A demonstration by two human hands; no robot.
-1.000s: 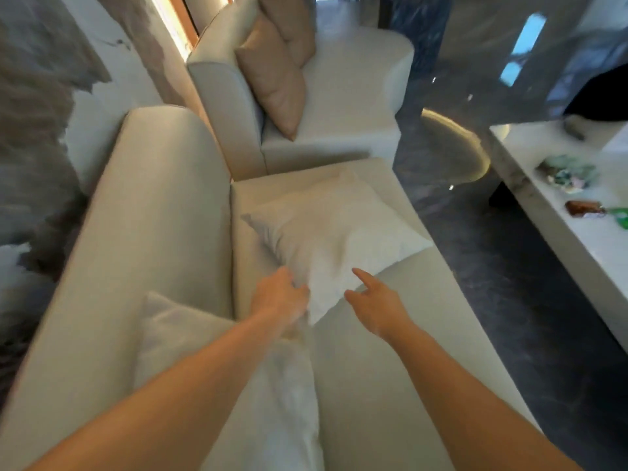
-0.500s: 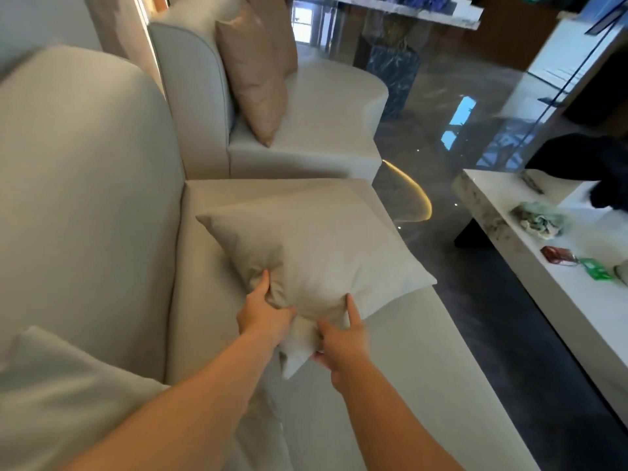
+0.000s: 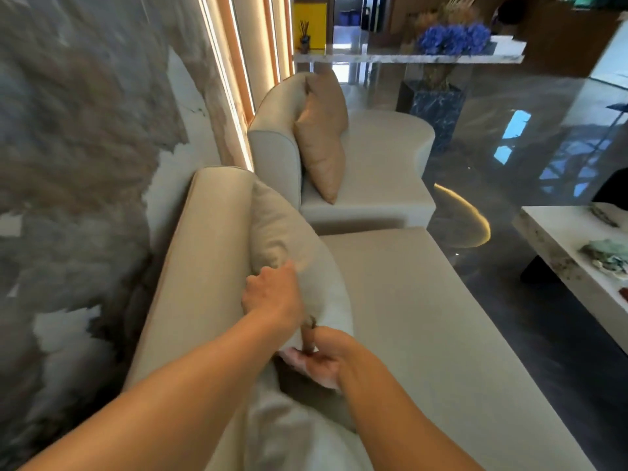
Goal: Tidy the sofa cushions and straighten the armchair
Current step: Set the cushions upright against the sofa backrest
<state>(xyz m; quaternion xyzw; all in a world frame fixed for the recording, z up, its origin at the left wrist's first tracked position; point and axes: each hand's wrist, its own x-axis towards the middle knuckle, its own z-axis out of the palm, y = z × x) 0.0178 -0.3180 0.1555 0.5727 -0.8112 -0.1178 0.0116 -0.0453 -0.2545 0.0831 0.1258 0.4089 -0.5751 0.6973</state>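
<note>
Glossy dark floor [image 3: 509,158], beige sofa [image 3: 424,317]; left hand [image 3: 272,297] grips a plump cushion [image 3: 289,239] mid-frame, right hand [image 3: 319,362] seemingly pinching its corner.

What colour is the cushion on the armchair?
Tan brown; the cushion shows clearly in the head view.

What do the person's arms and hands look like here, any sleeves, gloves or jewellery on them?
Both forearms are bare as far back as the frame shows, so no sleeves are visible. The left hand and right hand wear no gloves, and no rings show on the visible fingers. Neither wrist carries a watch or bracelet. No markings or bandages are visible on either arm.
</note>
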